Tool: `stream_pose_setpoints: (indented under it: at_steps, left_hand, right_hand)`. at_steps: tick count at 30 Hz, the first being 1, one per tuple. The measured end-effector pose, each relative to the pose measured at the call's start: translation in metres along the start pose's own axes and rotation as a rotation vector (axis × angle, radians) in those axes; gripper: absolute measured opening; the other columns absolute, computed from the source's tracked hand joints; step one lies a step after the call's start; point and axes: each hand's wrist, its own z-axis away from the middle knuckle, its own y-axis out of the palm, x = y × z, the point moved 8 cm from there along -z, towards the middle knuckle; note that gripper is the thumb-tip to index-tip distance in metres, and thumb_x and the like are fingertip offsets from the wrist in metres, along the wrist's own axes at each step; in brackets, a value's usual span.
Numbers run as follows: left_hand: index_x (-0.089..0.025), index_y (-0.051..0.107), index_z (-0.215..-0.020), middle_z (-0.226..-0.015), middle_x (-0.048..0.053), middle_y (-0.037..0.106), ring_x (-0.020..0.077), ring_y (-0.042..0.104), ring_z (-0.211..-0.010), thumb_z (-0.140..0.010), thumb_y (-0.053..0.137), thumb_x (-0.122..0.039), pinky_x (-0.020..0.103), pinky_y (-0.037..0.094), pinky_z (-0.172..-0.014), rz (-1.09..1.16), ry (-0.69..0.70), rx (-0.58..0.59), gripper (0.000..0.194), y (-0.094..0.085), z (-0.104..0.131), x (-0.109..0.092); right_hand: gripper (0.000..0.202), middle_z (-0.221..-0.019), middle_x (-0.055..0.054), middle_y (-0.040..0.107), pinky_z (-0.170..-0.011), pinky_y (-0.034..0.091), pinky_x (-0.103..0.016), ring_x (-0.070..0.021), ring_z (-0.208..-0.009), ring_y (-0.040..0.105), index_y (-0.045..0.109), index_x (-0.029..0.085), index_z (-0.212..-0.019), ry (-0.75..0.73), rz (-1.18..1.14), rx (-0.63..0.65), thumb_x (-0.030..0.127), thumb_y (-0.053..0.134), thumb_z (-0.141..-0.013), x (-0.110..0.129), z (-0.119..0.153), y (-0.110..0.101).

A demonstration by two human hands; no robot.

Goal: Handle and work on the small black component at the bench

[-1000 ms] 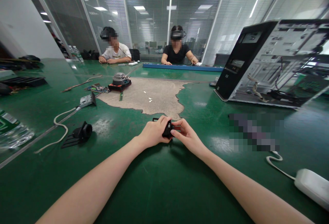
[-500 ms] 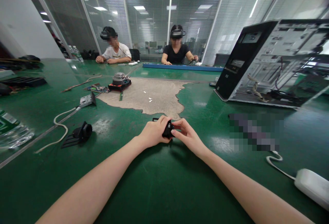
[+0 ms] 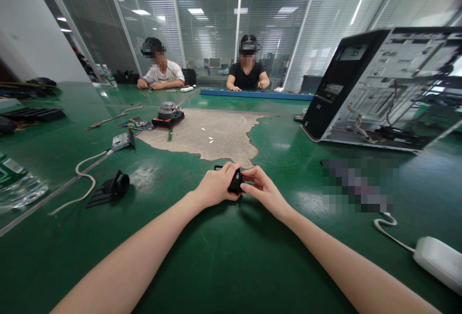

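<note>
In the head view a small black plastic part [image 3: 236, 182] is held between my two hands, just above the green tabletop. My left hand [image 3: 217, 185] wraps over it from the left, and a slotted black edge pokes out beyond the fingers. From the right, my right hand [image 3: 260, 183] pinches its near end between thumb and fingers. Most of the part is hidden by the fingers. To the left lies a black slotted bracket with a round piece [image 3: 114, 186], apart from both hands.
At right stand an open computer case [image 3: 375, 88], a blurred item [image 3: 355, 184] and a white power adapter [image 3: 438, 258]. A water bottle [image 3: 19, 182], a metal box with cable [image 3: 122, 140] and a heatsink fan [image 3: 168, 113] are leftward. Two people sit opposite behind a blue bar [image 3: 256, 94].
My hands and the black plastic part look the same. Across the table, the person in black has lowered a hand toward the tabletop, and the person in white has shifted a hand slightly.
</note>
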Motion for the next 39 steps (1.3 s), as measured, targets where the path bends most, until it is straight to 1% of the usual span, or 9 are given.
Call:
stream_pose_setpoints:
  at_steps: [4, 9, 15, 18, 21, 26, 31, 34, 39]
  left_hand:
    - [-0.021, 0.028, -0.119, -0.117, 0.006, 0.045, 0.0229, 0.056, -0.091, -0.065, 0.059, -0.036, 0.031, 0.046, -0.069, 0.01, -0.006, 0.009, 0.064, 0.0006, 0.0, -0.0001]
    - [-0.022, 0.028, -0.118, -0.117, 0.006, 0.045, 0.0227, 0.057, -0.091, -0.064, 0.06, -0.035, 0.03, 0.046, -0.07, 0.019, -0.021, 0.03, 0.064, 0.0007, -0.0001, 0.0001]
    - [-0.022, 0.027, -0.119, -0.117, 0.006, 0.044, 0.0233, 0.056, -0.092, -0.063, 0.061, -0.033, 0.031, 0.046, -0.07, 0.001, -0.023, 0.047, 0.067, 0.0006, 0.0002, 0.0]
    - [-0.021, 0.028, -0.118, -0.117, 0.006, 0.045, 0.0233, 0.056, -0.091, -0.064, 0.06, -0.035, 0.031, 0.046, -0.069, -0.001, -0.017, 0.032, 0.065, 0.0001, 0.0001, -0.0003]
    - [-0.021, 0.028, -0.118, -0.117, 0.006, 0.045, 0.0235, 0.056, -0.09, -0.065, 0.058, -0.036, 0.031, 0.046, -0.069, -0.004, -0.015, 0.019, 0.063, -0.0004, 0.0, -0.0002]
    - [-0.021, 0.028, -0.119, -0.116, 0.006, 0.045, 0.0226, 0.057, -0.089, -0.065, 0.059, -0.036, 0.03, 0.046, -0.069, 0.007, -0.019, 0.034, 0.064, 0.0003, -0.0003, 0.0001]
    - [-0.021, 0.026, -0.12, -0.118, 0.007, 0.043, 0.0232, 0.056, -0.093, -0.064, 0.061, -0.033, 0.031, 0.046, -0.071, -0.004, -0.026, 0.067, 0.068, 0.0017, -0.0002, 0.0001]
    - [-0.022, 0.026, -0.12, -0.118, 0.007, 0.043, 0.0231, 0.055, -0.093, -0.065, 0.059, -0.034, 0.031, 0.045, -0.072, 0.008, -0.03, 0.062, 0.065, 0.0011, -0.0001, 0.0002]
    - [-0.021, 0.027, -0.119, -0.117, 0.007, 0.044, 0.0231, 0.057, -0.09, -0.066, 0.058, -0.037, 0.031, 0.046, -0.069, 0.007, -0.017, 0.034, 0.063, 0.0002, 0.0, -0.0002]
  right_hand:
    - [0.018, -0.089, 0.0, 0.052, -0.077, 0.048, -0.03, -0.0146, -0.089, 0.053, 0.046, 0.022, -0.086, -0.014, 0.013, -0.01, 0.027, 0.058, -0.073, -0.0007, 0.0003, -0.001]
    - [0.029, -0.098, -0.003, 0.052, -0.079, 0.047, -0.033, -0.0157, -0.092, 0.053, 0.044, 0.022, -0.098, 0.005, 0.069, -0.017, 0.027, 0.058, -0.072, -0.0047, -0.0012, -0.0003]
    - [0.028, -0.092, -0.001, 0.051, -0.077, 0.046, -0.031, -0.0153, -0.092, 0.052, 0.043, 0.022, -0.087, -0.02, 0.047, 0.011, 0.022, 0.063, -0.067, 0.0012, 0.0001, 0.0026]
    - [0.022, -0.089, 0.0, 0.051, -0.076, 0.047, -0.03, -0.0141, -0.088, 0.053, 0.044, 0.022, -0.085, -0.012, 0.021, 0.0, 0.025, 0.06, -0.071, 0.0014, 0.001, 0.0015]
    - [0.018, -0.09, -0.001, 0.051, -0.076, 0.048, -0.03, -0.0144, -0.089, 0.053, 0.046, 0.022, -0.087, -0.015, 0.037, -0.011, 0.027, 0.057, -0.074, 0.0, 0.0004, 0.0005]
    - [0.029, -0.098, -0.004, 0.052, -0.079, 0.047, -0.034, -0.0158, -0.092, 0.052, 0.044, 0.022, -0.098, 0.01, 0.081, -0.028, 0.026, 0.058, -0.073, -0.0042, -0.0013, -0.0011]
    - [0.027, -0.092, -0.001, 0.052, -0.077, 0.047, -0.031, -0.0154, -0.092, 0.053, 0.044, 0.022, -0.088, -0.014, 0.051, 0.001, 0.023, 0.063, -0.068, 0.0002, 0.0002, 0.0015]
    - [0.022, -0.089, 0.0, 0.052, -0.075, 0.048, -0.031, -0.0147, -0.088, 0.054, 0.044, 0.022, -0.085, -0.009, 0.027, -0.01, 0.027, 0.061, -0.07, 0.0002, 0.0003, 0.0007]
    - [0.022, -0.092, -0.002, 0.052, -0.077, 0.047, -0.031, -0.0146, -0.09, 0.053, 0.046, 0.022, -0.091, -0.012, 0.051, -0.021, 0.028, 0.057, -0.074, -0.0029, -0.0017, -0.0013]
